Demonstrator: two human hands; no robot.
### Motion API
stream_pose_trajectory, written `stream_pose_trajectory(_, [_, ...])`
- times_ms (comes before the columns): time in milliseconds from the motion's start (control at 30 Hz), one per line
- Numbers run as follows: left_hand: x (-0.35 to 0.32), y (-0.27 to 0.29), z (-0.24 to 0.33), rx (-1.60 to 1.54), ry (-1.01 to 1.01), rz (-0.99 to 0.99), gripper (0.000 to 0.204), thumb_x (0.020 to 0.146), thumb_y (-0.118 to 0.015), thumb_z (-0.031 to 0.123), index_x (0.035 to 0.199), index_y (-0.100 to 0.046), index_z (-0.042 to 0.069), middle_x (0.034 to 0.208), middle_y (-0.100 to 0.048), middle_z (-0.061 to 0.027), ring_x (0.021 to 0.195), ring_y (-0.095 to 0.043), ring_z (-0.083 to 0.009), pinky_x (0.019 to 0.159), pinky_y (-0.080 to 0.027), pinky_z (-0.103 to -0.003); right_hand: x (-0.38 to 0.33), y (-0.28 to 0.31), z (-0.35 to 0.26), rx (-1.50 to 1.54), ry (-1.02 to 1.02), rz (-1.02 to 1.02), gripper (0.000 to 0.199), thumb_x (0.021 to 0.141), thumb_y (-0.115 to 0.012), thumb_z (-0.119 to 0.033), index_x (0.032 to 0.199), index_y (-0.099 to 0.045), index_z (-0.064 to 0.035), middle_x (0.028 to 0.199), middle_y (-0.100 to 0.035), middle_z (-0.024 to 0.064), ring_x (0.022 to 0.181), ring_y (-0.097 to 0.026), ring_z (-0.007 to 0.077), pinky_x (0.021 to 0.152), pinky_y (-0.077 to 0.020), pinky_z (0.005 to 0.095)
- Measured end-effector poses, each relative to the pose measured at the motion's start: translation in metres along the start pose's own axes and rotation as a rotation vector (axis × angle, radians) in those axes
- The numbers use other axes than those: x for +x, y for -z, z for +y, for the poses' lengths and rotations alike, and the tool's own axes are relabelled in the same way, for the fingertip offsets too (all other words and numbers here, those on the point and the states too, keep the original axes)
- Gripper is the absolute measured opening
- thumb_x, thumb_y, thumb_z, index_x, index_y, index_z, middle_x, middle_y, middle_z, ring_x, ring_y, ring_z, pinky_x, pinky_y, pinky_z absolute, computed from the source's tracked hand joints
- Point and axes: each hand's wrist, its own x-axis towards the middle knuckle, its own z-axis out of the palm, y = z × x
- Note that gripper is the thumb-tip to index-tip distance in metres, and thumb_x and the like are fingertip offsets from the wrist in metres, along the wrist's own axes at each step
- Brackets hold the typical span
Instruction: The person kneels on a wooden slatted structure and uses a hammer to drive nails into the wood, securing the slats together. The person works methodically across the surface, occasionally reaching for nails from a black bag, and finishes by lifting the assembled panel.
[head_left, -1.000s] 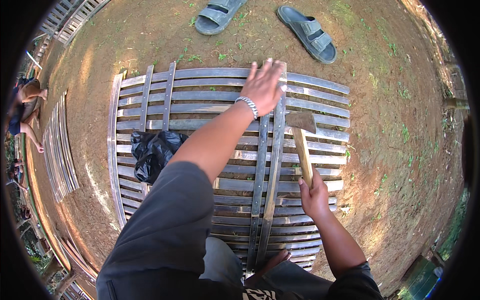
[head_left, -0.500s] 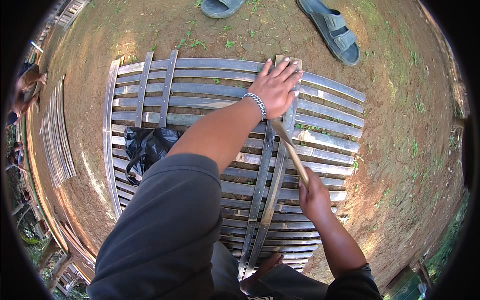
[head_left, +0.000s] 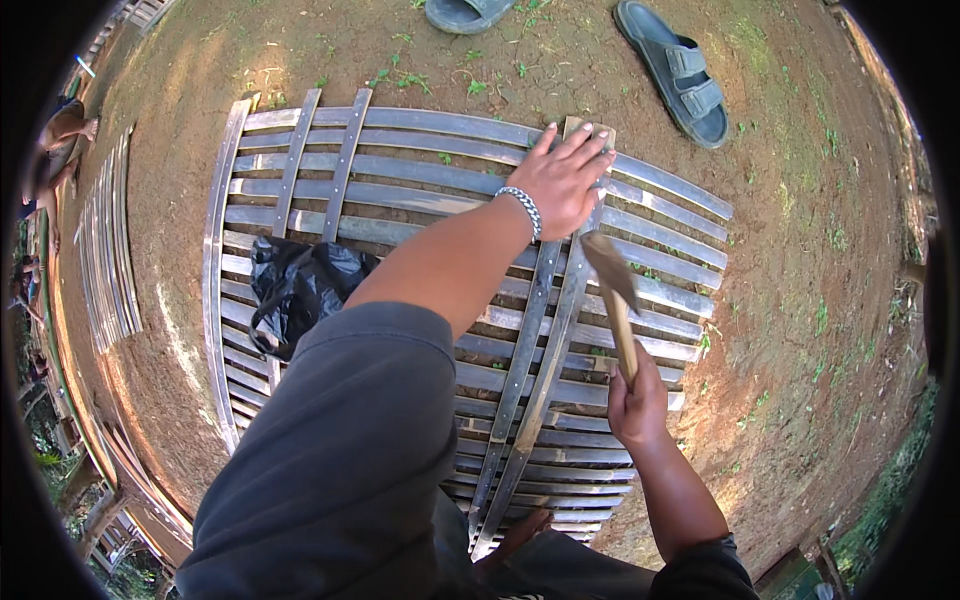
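Observation:
My left hand [head_left: 562, 185] lies flat with fingers stretched on the far end of a long wooden strip [head_left: 545, 385], which runs across a panel of grey bamboo slats [head_left: 430, 122]. A chain bracelet circles that wrist. To the near right, my right hand [head_left: 640, 395] is closed round the wooden handle of a hammer [head_left: 624, 325]. The brownish metal head is raised above the slats, just right of the strip and apart from my left hand. Beside the strip runs a second, darker crosspiece [head_left: 518, 370] with nail heads. My left arm hides part of the panel.
A black plastic bag [head_left: 305, 285] lies on the panel's left part. Sandals [head_left: 683, 75] rest on the dirt beyond the far edge. At the far left lie another slatted panel [head_left: 105, 250] and a person with bare legs [head_left: 65, 135]. A bare foot shows at the panel's near end.
The hammer's head has swung up and right, away from the strip near my left hand. My right hand has moved slightly right and nearer. My left hand stays on the strip.

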Motion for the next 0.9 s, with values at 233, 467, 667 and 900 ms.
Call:
stream_pose_trajectory(233, [-0.003,0.0,-0.001,-0.001,-0.014,0.015,0.055,0.101,-0.049,0.027,0.153,-0.044,0.01,0.164,-0.035,-0.0102,0.155,-0.026,-0.0289,0.126,-0.016,-0.056,-0.011,-0.018,0.008,-0.052,-0.173,-0.21,0.045,0.092,-0.064,0.001,0.134,-0.051,0.006,0.111,-0.066,0.029,0.094,-0.069,0.0465,0.081,-0.0578,0.0484])
stream_pose_trajectory(467, [-0.001,0.005,-0.006,0.001,-0.018,0.067,0.054,0.102,-0.048,0.027,0.153,-0.045,0.011,0.164,-0.036,-0.0096,0.154,-0.027,-0.0288,0.126,-0.017,-0.056,-0.011,-0.016,0.006,0.103,0.023,0.07,0.042,0.093,-0.063,0.0,0.134,-0.055,0.0045,0.107,-0.068,0.0281,0.094,-0.07,0.0454,0.082,-0.0567,0.0459])
stream_pose_trajectory(667, [-0.003,0.004,-0.009,0.011,-0.011,0.063,0.053,0.102,-0.048,0.027,0.153,-0.045,0.011,0.164,-0.036,-0.0093,0.154,-0.027,-0.0287,0.126,-0.017,-0.056,-0.009,-0.024,0.002,-0.003,-0.024,0.039,0.044,0.094,-0.065,-0.004,0.136,-0.053,0.0015,0.111,-0.067,0.0276,0.089,-0.07,0.0447,0.079,-0.0577,0.0493])
stream_pose_trajectory(900, [-0.005,0.0,-0.008,-0.006,-0.012,0.071,0.054,0.102,-0.048,0.026,0.153,-0.045,0.011,0.164,-0.037,-0.0097,0.154,-0.027,-0.0287,0.125,-0.018,-0.056,-0.011,-0.031,0.005,-0.087,-0.231,-0.225,0.042,0.094,-0.064,-0.005,0.135,-0.055,-0.0043,0.118,-0.067,0.025,0.099,-0.067,0.0477,0.082,-0.0574,0.051])
